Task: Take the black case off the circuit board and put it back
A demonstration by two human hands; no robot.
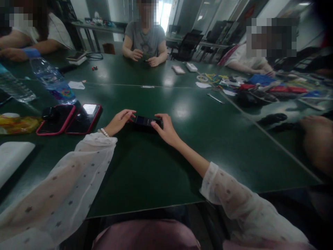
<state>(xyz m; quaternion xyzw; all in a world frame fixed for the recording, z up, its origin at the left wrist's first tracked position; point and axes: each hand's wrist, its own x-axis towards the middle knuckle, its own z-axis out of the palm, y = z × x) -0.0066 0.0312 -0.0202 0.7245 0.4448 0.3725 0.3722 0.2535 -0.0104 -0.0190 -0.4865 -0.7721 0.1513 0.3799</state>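
Directly ahead at twelve o'clock over the table point(161, 170), a small black device point(142, 121) is held by the right hand point(167, 130), thumb point(154, 125) on top; the left hand point(120, 121) curls at its nine-o'clock end, grip unclear. Uneven support could let it slip

Thin, see-through white fabric makes up the left sleeve point(75, 177) and the right sleeve point(241, 198), both scattered with small dark motifs, clearly star-shaped on the left, and each finished in a plainer, gathered cuff point(208, 182). The left hand point(120, 122) wears a bracelet point(104, 132) of pale, pearl-like beads at the wrist. Dusky pink cloth point(145, 238) shows below, rounded in outline.
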